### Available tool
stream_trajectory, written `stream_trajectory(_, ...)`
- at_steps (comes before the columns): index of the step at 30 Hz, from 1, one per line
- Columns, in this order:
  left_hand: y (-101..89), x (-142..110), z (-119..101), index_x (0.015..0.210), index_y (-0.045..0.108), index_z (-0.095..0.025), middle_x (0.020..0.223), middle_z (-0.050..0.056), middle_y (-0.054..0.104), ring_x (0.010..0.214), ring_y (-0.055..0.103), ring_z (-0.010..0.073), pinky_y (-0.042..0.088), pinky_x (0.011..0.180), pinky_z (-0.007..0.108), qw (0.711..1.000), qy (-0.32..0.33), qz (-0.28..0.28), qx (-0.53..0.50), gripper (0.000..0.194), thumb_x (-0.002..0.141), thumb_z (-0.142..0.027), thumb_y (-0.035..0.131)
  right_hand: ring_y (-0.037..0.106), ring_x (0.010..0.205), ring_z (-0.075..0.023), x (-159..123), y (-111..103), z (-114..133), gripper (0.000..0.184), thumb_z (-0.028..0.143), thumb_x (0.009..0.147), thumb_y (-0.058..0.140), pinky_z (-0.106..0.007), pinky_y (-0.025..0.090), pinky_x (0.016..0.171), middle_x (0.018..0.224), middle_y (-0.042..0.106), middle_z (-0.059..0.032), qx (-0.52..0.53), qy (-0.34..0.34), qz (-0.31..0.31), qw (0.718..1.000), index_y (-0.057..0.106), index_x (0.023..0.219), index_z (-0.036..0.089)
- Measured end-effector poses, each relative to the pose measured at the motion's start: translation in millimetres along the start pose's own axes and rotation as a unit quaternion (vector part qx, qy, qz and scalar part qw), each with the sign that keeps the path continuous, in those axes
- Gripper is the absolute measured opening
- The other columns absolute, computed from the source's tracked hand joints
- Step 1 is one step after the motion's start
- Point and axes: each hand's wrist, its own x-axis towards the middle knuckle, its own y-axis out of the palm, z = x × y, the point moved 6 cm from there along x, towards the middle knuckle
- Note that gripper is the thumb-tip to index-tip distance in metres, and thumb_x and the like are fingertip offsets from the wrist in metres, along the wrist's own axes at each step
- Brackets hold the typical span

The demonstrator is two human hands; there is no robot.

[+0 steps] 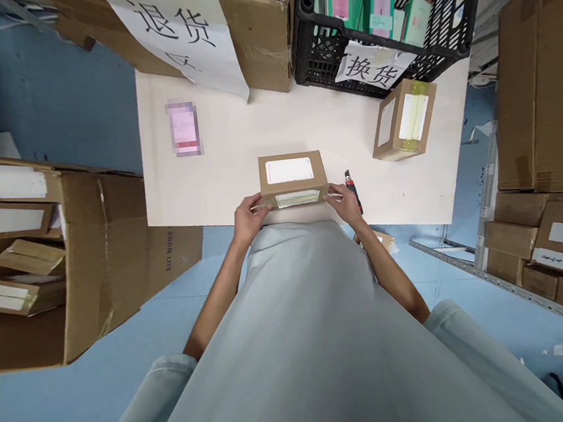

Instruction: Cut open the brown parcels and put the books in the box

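A small brown cardboard box (267, 170) with white labels on its top and near side sits at the front edge of the white table, close to my body. My left hand (251, 217) grips its left end, fingers and thumb at the lower corner. At the opposite end, my right hand (342, 203) holds the right corner in the same way. Just beyond my right hand lies a red and black box cutter (352, 190). Another taped brown box (405, 121) with white labels stands farther right on the table.
Along the table's (227, 176) back edge are a large carton (264, 45) with a paper sign and a black plastic crate (318, 53) holding green boxes. A blurred pink item (184, 128) lies at left. An open carton (90, 258) of parcels stands left; shelved boxes (517, 112) are right.
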Motion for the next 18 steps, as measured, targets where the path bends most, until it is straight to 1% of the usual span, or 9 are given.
stream_trajectory(3, -10.5, 0.8, -18.5, 0.124, 0.085, -0.017, 0.124, 0.013, 0.084, 0.116, 0.082, 0.0314, 0.067, 0.110, 0.047, 0.998, 0.045, -0.040, -0.015, 0.049, 0.086, -0.049, 0.088, 0.081, 0.114, -0.0308, 6.8, -8.2, 15.4, 0.066, 0.079, 0.094, 0.077, -0.050, 0.068, 0.110, 0.120, 0.082, -0.0130, -0.006, -0.020, -0.038, 0.999, 0.086, 0.125, 0.022)
stream_trajectory(5, -15.9, 0.7, -27.1, 0.122, 0.086, -0.017, 0.121, 0.013, 0.085, 0.113, 0.083, 0.0306, 0.067, 0.109, 0.046, 0.997, 0.055, -0.060, -0.019, 0.049, 0.088, -0.053, 0.088, 0.082, 0.111, -0.0314, 10.0, -9.5, 22.0, 0.065, 0.079, 0.096, 0.075, -0.050, 0.067, 0.110, 0.119, 0.084, -0.0146, -0.015, -0.020, -0.049, 0.998, 0.087, 0.121, 0.020)
stream_trajectory(7, -18.6, 2.0, -29.2, 0.118, 0.087, -0.017, 0.118, 0.013, 0.087, 0.111, 0.083, 0.0310, 0.067, 0.107, 0.046, 0.997, 0.040, -0.068, -0.009, 0.046, 0.088, -0.052, 0.089, 0.083, 0.108, -0.0321, 11.8, -5.5, 23.7, 0.064, 0.079, 0.098, 0.073, -0.050, 0.067, 0.108, 0.117, 0.086, -0.0159, -0.031, -0.007, -0.046, 0.998, 0.088, 0.116, 0.019)
stream_trajectory(9, -19.6, 5.1, -26.2, 0.113, 0.087, -0.017, 0.114, 0.013, 0.088, 0.108, 0.084, 0.0316, 0.068, 0.104, 0.046, 0.997, 0.013, -0.073, 0.013, 0.040, 0.088, -0.048, 0.089, 0.083, 0.109, -0.0320, 12.6, 2.6, 21.9, 0.064, 0.080, 0.100, 0.070, -0.048, 0.067, 0.107, 0.116, 0.087, -0.0159, -0.046, 0.015, -0.033, 0.998, 0.088, 0.113, 0.020)
stream_trajectory(11, -19.9, 9.2, -22.0, 0.109, 0.087, -0.018, 0.111, 0.012, 0.088, 0.104, 0.084, 0.0316, 0.068, 0.101, 0.045, 0.996, -0.009, -0.079, 0.031, 0.033, 0.088, -0.044, 0.088, 0.083, 0.112, -0.0318, 13.3, 10.2, 19.7, 0.065, 0.082, 0.102, 0.066, -0.047, 0.066, 0.107, 0.118, 0.088, -0.0157, -0.054, 0.029, -0.026, 0.998, 0.087, 0.112, 0.021)
stream_trajectory(13, -19.3, 12.4, -20.6, 0.109, 0.086, -0.018, 0.111, 0.013, 0.088, 0.103, 0.084, 0.0314, 0.068, 0.100, 0.045, 0.995, -0.015, -0.087, 0.043, 0.029, 0.090, -0.039, 0.086, 0.083, 0.115, -0.0320, 15.0, 14.0, 18.5, 0.066, 0.082, 0.102, 0.065, -0.046, 0.066, 0.108, 0.121, 0.088, -0.0159, -0.056, 0.030, -0.027, 0.998, 0.087, 0.112, 0.021)
stream_trajectory(16, -14.9, 9.7, -30.0, 0.112, 0.085, -0.017, 0.113, 0.013, 0.086, 0.105, 0.083, 0.0297, 0.067, 0.104, 0.045, 0.993, 0.013, -0.100, 0.060, 0.026, 0.092, -0.033, 0.082, 0.082, 0.116, -0.0326, 19.5, 12.0, 14.8, 0.066, 0.083, 0.101, 0.066, -0.047, 0.065, 0.111, 0.121, 0.088, -0.0161, -0.048, 0.025, -0.019, 0.998, 0.088, 0.110, 0.021)
stream_trajectory(18, -7.1, 0.1, -46.2, 0.119, 0.084, -0.018, 0.120, 0.012, 0.084, 0.110, 0.082, 0.0273, 0.067, 0.108, 0.044, 0.991, 0.063, -0.101, 0.067, 0.028, 0.095, -0.033, 0.079, 0.082, 0.116, -0.0324, 22.4, 4.5, 8.9, 0.068, 0.084, 0.099, 0.066, -0.047, 0.064, 0.112, 0.121, 0.088, -0.0160, -0.034, 0.026, -0.016, 0.999, 0.088, 0.110, 0.020)
